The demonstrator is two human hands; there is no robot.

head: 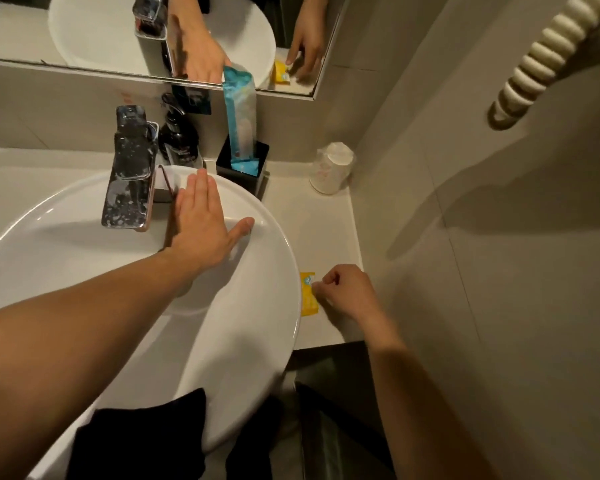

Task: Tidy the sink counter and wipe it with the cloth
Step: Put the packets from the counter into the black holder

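A small yellow packet [307,294] lies flat on the pale counter [326,233], right beside the white basin's [243,341] right rim. My right hand [345,291] is over the counter with fingers curled, its fingertips at the packet's right edge; whether they pinch it I cannot tell. My left hand [203,225] reaches across the basin, palm down and fingers spread, near the far rim beside the chrome tap [129,168]. A black cloth [139,434] hangs over the basin's near edge.
A black square holder [243,168] with a blue packet [240,123] stands behind the basin. A dark soap pump bottle [177,133] is next to the tap. An upturned wrapped cup [331,168] sits in the counter's back right corner. Mirror above, wall and coiled cord [548,60] at right.
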